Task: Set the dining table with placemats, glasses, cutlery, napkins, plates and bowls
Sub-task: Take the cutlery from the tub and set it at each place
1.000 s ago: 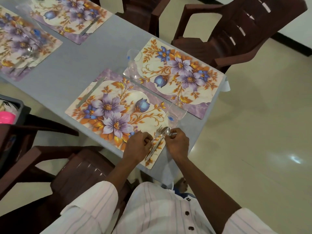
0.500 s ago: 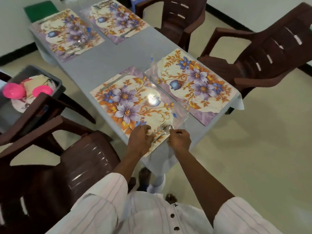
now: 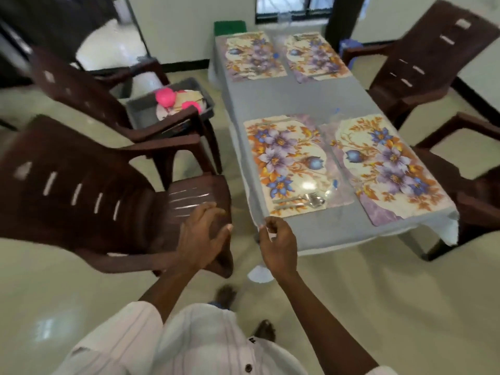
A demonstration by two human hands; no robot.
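Note:
Four floral placemats lie on the grey table (image 3: 284, 98). On the near left placemat (image 3: 286, 163) a spoon and fork (image 3: 311, 200) lie side by side at its near edge, with a clear glass (image 3: 333, 186) just right of them. The near right placemat (image 3: 389, 166) has a faint clear glass (image 3: 335, 113) at its far left corner. My left hand (image 3: 203, 236) hovers over a brown chair seat, fingers relaxed, holding nothing. My right hand (image 3: 278, 244) hangs by the table's near left corner, fingers loosely curled, apparently holding nothing.
A grey tub (image 3: 143, 115) with pink bowls (image 3: 165, 96) and plates sits on a brown chair at the left. Another brown chair (image 3: 89, 190) stands close on my left. Two more chairs (image 3: 422, 66) line the table's right side. Cream floor surrounds me.
Both hands have let go of the spoon and fork and pulled back off the table. I have stepped back, and the view has swung toward the left side.

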